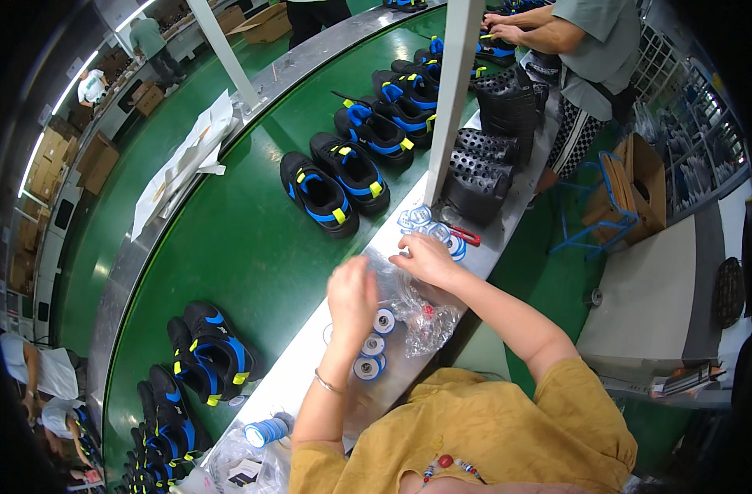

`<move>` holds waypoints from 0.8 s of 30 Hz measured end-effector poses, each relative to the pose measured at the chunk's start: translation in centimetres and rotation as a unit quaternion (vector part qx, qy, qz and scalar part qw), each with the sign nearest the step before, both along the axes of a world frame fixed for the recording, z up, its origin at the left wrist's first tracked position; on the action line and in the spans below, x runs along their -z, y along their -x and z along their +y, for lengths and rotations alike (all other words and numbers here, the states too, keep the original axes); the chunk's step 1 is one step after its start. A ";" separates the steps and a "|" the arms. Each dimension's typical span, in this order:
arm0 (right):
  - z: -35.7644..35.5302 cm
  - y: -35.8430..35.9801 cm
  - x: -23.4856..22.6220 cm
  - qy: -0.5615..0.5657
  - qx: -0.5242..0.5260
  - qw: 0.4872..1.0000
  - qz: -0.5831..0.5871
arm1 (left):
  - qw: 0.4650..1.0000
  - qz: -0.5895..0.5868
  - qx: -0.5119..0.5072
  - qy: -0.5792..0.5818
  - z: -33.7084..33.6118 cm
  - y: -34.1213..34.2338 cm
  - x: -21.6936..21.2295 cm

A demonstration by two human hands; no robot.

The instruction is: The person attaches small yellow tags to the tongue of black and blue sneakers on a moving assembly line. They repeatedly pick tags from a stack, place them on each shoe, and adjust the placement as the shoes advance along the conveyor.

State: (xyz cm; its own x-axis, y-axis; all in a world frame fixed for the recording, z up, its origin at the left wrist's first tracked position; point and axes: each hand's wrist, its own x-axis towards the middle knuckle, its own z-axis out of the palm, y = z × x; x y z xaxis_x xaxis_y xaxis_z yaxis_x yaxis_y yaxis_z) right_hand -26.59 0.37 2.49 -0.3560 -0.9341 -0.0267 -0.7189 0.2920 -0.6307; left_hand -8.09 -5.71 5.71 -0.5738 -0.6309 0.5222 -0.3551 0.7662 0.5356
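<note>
Nearest, on the grey metal ledge (310, 362): small white-and-blue thread spools (374, 346), a larger blue spool (265, 431) lower left. Above them the left hand (351, 295), blurred, fingers curled; whether it grips anything cannot be told. Beside it the right hand (428, 259), fingertips pinched on the crumpled clear plastic bag (421, 309) lying just beneath. Step in hand appears to be opening or emptying the bag; next move calls for a steady two-handed pull. Beyond: red-handled scissors (465, 236), stacked black perforated soles (487, 169), black-and-blue shoes (336, 183) on the green conveyor belt (228, 247), a co-worker's hands (503, 26).
</note>
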 end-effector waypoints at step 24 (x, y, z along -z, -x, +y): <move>6.2 0.8 -4.3 0.244 0.039 0.894 -0.374 | 0.985 -0.171 0.002 0.013 5.2 -3.4 2.3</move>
